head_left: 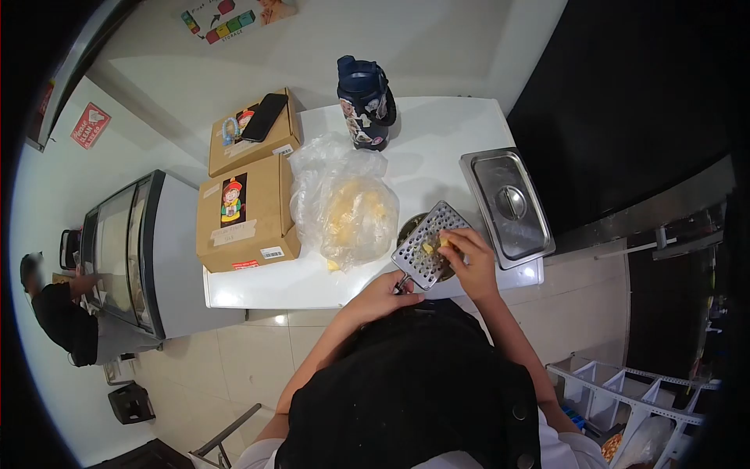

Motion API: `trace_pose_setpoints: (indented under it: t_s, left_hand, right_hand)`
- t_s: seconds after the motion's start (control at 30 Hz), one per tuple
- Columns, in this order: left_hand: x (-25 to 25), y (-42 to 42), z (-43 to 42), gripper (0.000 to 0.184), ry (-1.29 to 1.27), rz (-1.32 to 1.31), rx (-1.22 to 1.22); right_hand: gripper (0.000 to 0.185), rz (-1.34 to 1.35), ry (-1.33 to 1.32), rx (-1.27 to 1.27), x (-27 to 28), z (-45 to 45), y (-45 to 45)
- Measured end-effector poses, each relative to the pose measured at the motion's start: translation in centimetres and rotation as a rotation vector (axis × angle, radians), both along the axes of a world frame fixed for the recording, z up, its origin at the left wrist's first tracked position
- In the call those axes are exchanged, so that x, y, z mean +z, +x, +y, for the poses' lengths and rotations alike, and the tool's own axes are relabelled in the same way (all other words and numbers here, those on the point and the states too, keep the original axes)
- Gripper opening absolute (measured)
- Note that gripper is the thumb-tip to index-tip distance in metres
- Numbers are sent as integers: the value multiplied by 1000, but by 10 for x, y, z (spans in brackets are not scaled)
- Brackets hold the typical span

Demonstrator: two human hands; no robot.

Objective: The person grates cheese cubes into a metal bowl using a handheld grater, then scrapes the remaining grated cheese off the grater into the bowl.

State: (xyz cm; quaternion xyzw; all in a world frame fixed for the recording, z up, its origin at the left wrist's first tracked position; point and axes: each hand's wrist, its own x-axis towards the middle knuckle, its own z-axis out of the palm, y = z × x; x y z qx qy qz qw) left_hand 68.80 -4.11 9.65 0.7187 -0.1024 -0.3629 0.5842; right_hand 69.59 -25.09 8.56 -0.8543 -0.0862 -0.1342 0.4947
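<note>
My left hand [383, 298] is closed round the handle of a flat metal grater [419, 258]. The grater lies tilted over a round container [409, 225], most of which it hides. My right hand [473, 259] pinches a pale yellow chunk [444, 241], perhaps cheese, against the grater's face. Another small yellow piece [427, 248] rests on the grater beside my fingertips. Left of the grater, a clear plastic bag [355, 219] holds several similar yellow chunks. A loose yellow bit [333, 266] lies at the bag's near edge.
On the white table [445, 125] stand a dark blue bottle [363, 102], two cardboard boxes [269, 187] and a steel lid [512, 205]. A phone [265, 117] tops the rear box. A person [66, 313] stands at a display case [129, 242]; a white rack [625, 391] is lower right.
</note>
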Motion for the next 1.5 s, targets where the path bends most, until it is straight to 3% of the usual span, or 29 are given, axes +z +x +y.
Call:
trace_pose_setpoints:
  t_s: [0.17,0.3,0.5,0.83,1.17,1.3,1.5]
  left_hand:
    - [1,0,-1,18,-41,8,-1]
    - [-1,0,-3,17,-40,30,-6]
    - [4,1,-3,19,-23,87,-30]
    - [-2,-3,1,20,51,-43,-42]
    - [-4,1,2,24,-25,-29,6]
    - [5,3,1,23,26,17,-14]
    - [1,-1,2,24,47,-54,-28]
  right_hand:
    - [20,119,203,-91,9,2,-2]
    - [15,-121,-15,0,1,16,0]
    - [15,-189,-107,90,-8,25,-4]
    - [14,-169,-236,-125,-15,9,6]
    - [13,80,249,-118,4,13,4]
    - [13,-206,-301,129,2,26,-12]
    - [12,-196,-312,-11,-17,4,8]
